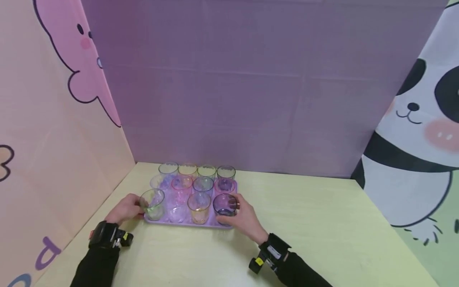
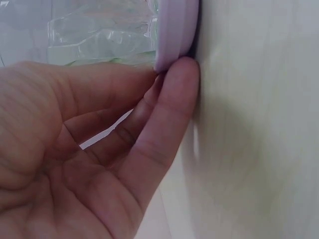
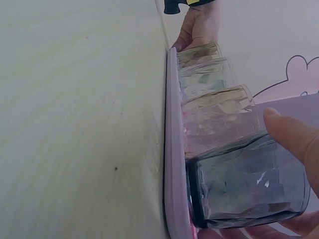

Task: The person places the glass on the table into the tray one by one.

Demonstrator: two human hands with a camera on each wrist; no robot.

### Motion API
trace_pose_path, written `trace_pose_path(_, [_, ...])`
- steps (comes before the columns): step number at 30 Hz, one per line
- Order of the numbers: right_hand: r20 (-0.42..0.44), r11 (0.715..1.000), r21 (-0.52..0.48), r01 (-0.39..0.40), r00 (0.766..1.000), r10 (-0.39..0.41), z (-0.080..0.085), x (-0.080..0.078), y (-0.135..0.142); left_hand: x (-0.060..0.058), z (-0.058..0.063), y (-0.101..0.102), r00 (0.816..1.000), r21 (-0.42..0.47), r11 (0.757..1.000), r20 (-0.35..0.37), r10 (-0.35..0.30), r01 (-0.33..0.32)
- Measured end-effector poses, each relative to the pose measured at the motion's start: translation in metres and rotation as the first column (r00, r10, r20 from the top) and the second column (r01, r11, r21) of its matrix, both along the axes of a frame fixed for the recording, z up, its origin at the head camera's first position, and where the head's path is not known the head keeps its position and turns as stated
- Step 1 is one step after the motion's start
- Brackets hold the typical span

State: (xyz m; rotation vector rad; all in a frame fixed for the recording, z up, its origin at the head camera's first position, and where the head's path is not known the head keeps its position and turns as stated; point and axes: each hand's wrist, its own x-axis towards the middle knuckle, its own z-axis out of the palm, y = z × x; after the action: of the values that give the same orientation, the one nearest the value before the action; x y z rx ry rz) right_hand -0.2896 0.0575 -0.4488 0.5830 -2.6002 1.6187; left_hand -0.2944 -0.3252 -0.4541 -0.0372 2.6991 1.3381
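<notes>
A purple tray (image 1: 172, 223) on the table carries several rows of tinted, faceted drinking glasses. At its left end my left hand (image 1: 125, 209) pinches the tray's rim (image 2: 177, 35) between thumb and fingers, beside a green-tinted glass (image 1: 153, 205). My right hand (image 1: 246, 219) grips a dark grey glass (image 3: 249, 184) at the tray's front right corner. The thumb (image 3: 289, 129) lies along one side and the fingers pass behind the other, partly hidden by the glass. An amber-rimmed glass (image 1: 199, 209) and a clear glass (image 1: 177, 211) stand between the hands.
The pale wooden table (image 1: 305, 231) extends to the right and in front of the tray. A purple backdrop (image 1: 233, 87) rises behind the glasses. Side panels carry a pink cartoon figure (image 1: 71, 48) at left and a panda (image 1: 412, 159) at right.
</notes>
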Motion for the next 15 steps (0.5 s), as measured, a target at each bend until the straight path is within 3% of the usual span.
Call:
trace_pose_path(7, [-0.045,0.997,0.067,0.034,0.999,-0.031,-0.0043,-0.0047,-0.0061,0.0029,-0.0016,-0.0009,1.000,0.015,1.000,0.003,-0.006,0.006])
trace_pose_path(15, [-0.071,0.998,0.062,0.033,0.997,-0.028,-0.0033,-0.0055,-0.0073,-0.0011,-0.0029,-0.0031,1.000,0.016,1.000,-0.004,-0.005,0.005])
